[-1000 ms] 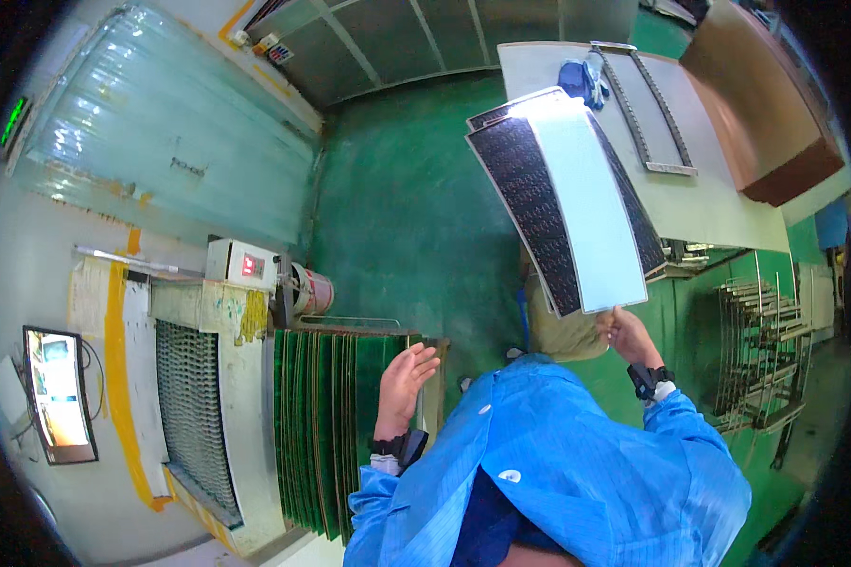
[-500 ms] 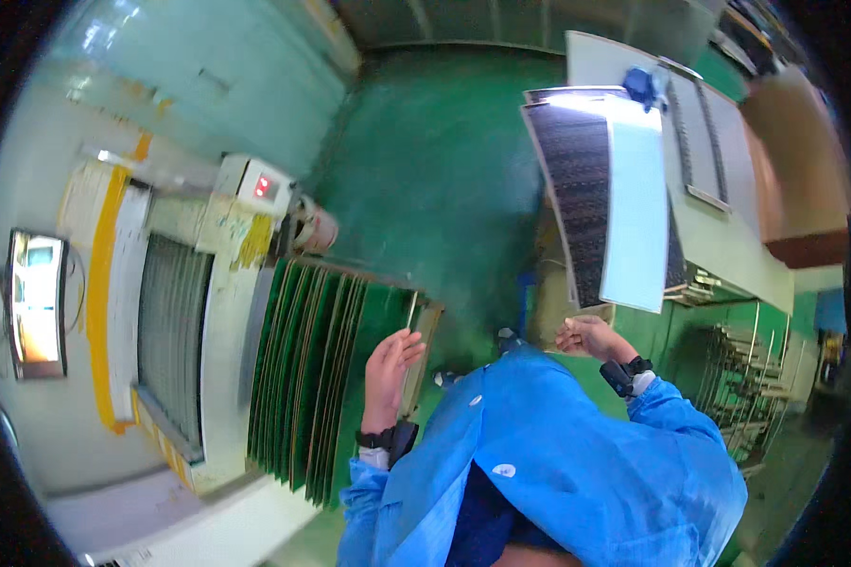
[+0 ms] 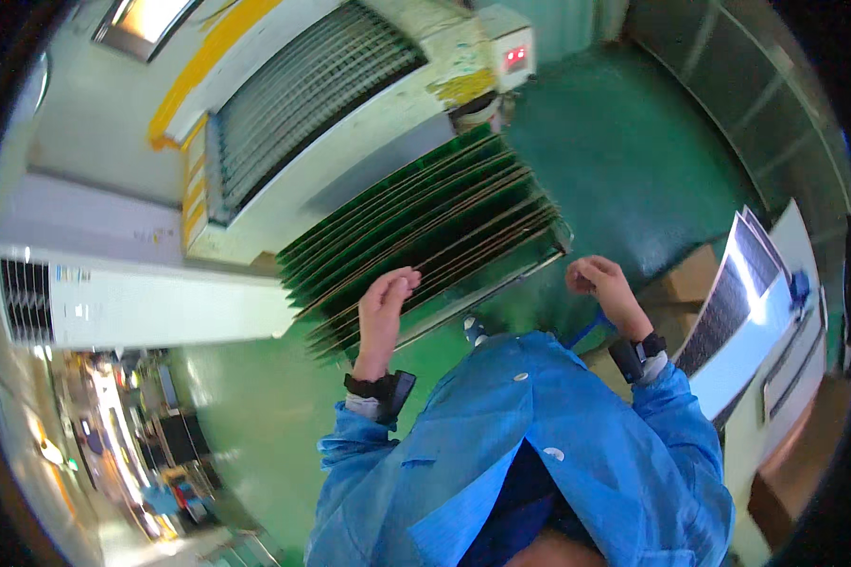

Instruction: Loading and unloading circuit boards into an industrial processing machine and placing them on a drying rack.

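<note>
My left hand (image 3: 385, 317) is raised in front of the near left part of a row of thin dark green panels (image 3: 425, 222). Its fingers are loosely bent, and nothing shows in them. The panels stand on edge, closely spaced, in a rack with a metal rail (image 3: 501, 286) along its near side. Past the rack's right end hangs my right hand (image 3: 605, 286), half curled, with a gap between thumb and fingers and nothing visible inside. Neither hand appears to grip a panel. Both wrists wear black bands below blue sleeves.
Behind the rack stands a pale machine with a slatted roller bed (image 3: 321, 99) and a box with a red display (image 3: 512, 52). A white cabinet (image 3: 161, 307) is at left. To the right lie glossy blue-and-dark sheets (image 3: 742, 317) on a pale table, near a cardboard box (image 3: 692, 274).
My view has turned left: the panel rack now lies straight ahead of me, and the table with sheets has shifted to the right edge. Both hands remain raised and apart.
</note>
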A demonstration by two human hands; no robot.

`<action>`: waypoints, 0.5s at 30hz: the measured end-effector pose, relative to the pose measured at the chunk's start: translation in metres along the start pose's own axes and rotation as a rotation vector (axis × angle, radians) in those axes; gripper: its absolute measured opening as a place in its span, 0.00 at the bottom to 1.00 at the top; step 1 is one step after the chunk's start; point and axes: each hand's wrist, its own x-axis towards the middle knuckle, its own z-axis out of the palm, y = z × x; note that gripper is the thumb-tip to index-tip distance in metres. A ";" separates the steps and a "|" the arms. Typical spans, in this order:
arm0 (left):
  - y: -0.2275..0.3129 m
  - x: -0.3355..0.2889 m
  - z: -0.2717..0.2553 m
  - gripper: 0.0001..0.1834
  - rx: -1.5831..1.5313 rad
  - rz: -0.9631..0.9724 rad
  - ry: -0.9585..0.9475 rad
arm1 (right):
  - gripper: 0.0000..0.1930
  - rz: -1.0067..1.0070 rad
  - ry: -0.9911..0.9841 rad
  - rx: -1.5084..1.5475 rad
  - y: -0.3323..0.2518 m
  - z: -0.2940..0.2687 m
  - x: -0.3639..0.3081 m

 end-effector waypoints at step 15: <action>-0.095 -0.025 -0.137 0.37 1.033 0.132 0.579 | 0.17 -0.498 -0.417 -0.737 -0.105 0.250 0.230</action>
